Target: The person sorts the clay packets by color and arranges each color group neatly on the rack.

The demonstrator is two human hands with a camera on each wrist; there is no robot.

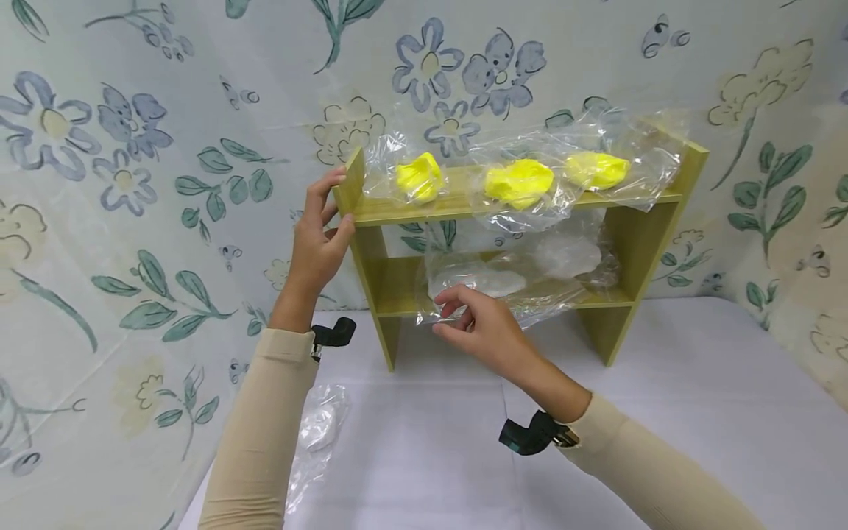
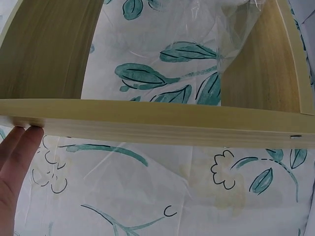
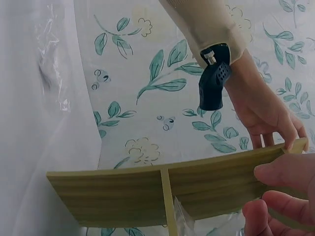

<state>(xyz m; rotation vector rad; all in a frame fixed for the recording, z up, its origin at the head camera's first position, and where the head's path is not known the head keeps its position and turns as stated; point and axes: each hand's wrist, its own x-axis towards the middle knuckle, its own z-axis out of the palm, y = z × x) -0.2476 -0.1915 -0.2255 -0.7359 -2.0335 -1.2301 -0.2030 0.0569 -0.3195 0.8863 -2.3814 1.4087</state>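
A two-tier wooden shelf (image 1: 380, 285) stands on the table. My left hand (image 1: 320, 243) holds its left side panel near the top, thumb at the front edge and fingertips against the outer face. My right hand (image 1: 486, 327), fingers loosely bent and thumb apart from them, holds nothing. It hovers before the lower tier, in front of a clear plastic bag with a white lump (image 1: 486, 281). Farther right on that tier lies another bagged white lump (image 1: 568, 255). On the upper tier sit bagged yellow lumps: left (image 1: 419, 178), middle (image 1: 519, 183) and right (image 1: 598, 170).
Another clear bag with a white lump (image 1: 319, 428) lies on the white tablecloth (image 1: 424, 456), beside my left forearm. A flower-patterned cloth (image 1: 225, 96) hangs close behind and to the left of the shelf.
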